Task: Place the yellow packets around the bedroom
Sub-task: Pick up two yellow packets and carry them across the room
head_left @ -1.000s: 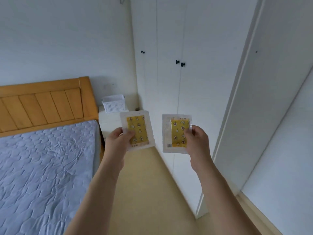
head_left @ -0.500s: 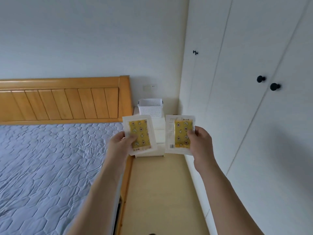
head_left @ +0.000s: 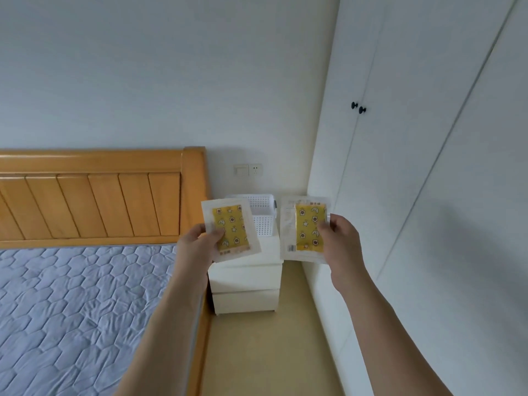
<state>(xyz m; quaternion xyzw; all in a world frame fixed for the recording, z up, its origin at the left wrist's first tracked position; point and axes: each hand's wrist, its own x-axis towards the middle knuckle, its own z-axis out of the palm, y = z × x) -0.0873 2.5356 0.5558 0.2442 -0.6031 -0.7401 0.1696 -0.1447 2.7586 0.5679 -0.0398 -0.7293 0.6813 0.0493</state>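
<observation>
Nothing's placed yet as far as I can tell: left hand (head_left: 197, 247) pinches one yellow packet (head_left: 231, 228), right hand (head_left: 338, 238) pinches the other packet (head_left: 307, 228), both held up over the nightstand (head_left: 245, 277).

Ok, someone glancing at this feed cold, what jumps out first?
Two yellow packets held up mid-frame: the left packet pinched by the left hand, the right packet by the right hand. Behind them, a white basket sits on a white nightstand, beside the wooden headboard.

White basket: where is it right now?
In the head view the white basket sits on the white nightstand, right of the headboard, partly behind the left hand's packet.
</observation>
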